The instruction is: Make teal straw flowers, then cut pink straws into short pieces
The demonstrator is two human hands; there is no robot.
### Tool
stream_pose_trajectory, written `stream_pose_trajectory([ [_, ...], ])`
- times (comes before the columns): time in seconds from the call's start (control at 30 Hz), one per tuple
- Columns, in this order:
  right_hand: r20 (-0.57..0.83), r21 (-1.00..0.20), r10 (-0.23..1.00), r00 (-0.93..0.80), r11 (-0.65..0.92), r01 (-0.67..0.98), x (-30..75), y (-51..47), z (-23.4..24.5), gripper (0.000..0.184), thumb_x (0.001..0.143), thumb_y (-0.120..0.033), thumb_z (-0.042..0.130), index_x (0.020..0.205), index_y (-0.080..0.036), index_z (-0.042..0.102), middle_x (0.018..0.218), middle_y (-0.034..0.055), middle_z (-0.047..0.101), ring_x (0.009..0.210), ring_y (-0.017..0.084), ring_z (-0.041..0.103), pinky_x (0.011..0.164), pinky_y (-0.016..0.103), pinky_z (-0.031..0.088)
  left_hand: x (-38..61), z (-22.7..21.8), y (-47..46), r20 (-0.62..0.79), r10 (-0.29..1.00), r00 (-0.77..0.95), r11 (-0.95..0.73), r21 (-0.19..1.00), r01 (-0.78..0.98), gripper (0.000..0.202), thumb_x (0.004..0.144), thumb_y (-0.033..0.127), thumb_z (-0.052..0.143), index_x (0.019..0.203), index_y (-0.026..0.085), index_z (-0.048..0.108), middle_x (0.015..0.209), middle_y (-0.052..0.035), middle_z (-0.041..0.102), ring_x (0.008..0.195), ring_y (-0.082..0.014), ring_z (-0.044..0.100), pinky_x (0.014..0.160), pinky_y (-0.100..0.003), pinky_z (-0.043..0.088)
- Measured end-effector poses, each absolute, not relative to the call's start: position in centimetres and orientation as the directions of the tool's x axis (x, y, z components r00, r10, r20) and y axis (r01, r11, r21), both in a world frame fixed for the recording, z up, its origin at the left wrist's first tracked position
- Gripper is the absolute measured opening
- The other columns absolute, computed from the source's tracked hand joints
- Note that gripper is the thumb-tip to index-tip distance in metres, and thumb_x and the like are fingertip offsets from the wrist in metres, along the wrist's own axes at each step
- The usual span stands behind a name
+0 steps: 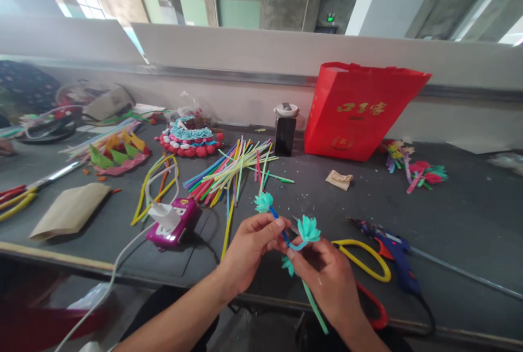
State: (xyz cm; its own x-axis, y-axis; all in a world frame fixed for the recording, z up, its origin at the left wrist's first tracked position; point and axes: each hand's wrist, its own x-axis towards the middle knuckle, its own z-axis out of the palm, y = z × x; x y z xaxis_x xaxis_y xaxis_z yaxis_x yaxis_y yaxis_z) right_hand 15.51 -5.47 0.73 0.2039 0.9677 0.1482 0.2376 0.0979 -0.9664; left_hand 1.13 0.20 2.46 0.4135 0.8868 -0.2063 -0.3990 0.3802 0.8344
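My left hand (250, 248) pinches a blue straw stem (279, 226) topped by a teal fringed straw flower (263, 201). My right hand (327, 278) is closed on a second teal flower (308, 229) with a green stem (314, 305) that runs down past my wrist; a third teal tuft (288, 266) shows under my fingers. Both hands meet above the near edge of the dark grey table (469, 216).
Yellow-and-red scissors (363, 265) and a blue glue gun (394, 254) lie right of my hands. A pile of coloured straws (229, 169), a pink device (174, 224), a dark cup (285, 129), a red bag (359, 109) and finished flowers (417, 169) sit farther back.
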Motion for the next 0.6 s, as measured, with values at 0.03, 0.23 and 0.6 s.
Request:
stream_pose_trajectory([
  [0.03, 0.143, -0.967, 0.969, 0.202, 0.094, 0.236, 15.52, -5.5, 0.75, 0.018, 0.078, -0.036, 0.07, 0.081, -0.018, 0.07, 0.078, 0.0069, 0.076, 0.071, 0.023, 0.072, 0.067, 0.029, 0.056, 1.09, 2.48, 0.21, -0.207, 0.888, 0.411, 0.378, 0.838, -0.394, 0.023, 0.079, 0.033, 0.075, 0.084, 0.011, 0.074, 0.075, -0.0038, 0.067, 0.061, -0.0085, 0.059, 0.062, -0.02, 0.047],
  [0.23, 0.056, -0.996, 0.983, 0.177, 0.042, 0.081, 15.54, -5.65, 0.91, 0.022, 0.081, -0.039, 0.07, 0.083, -0.017, 0.069, 0.076, 0.0052, 0.073, 0.068, 0.018, 0.068, 0.061, 0.024, 0.054, 0.89, 2.59, 0.17, -0.182, 0.87, 0.458, 0.388, 0.827, -0.407, 0.022, 0.081, 0.03, 0.074, 0.091, 0.01, 0.076, 0.076, -0.0049, 0.069, 0.064, -0.0096, 0.061, 0.066, -0.022, 0.049],
  [0.6, 0.023, -0.999, 0.988, 0.151, 0.029, -0.034, 16.0, -6.04, 1.2, 0.02, 0.082, -0.038, 0.071, 0.082, -0.018, 0.066, 0.078, 0.0043, 0.071, 0.073, 0.018, 0.067, 0.069, 0.025, 0.054, 0.83, 2.63, 0.07, -0.143, 0.833, 0.535, 0.43, 0.775, -0.462, 0.022, 0.085, 0.024, 0.067, 0.098, 0.009, 0.076, 0.083, -0.0098, 0.072, 0.072, -0.0142, 0.065, 0.074, -0.027, 0.052],
])
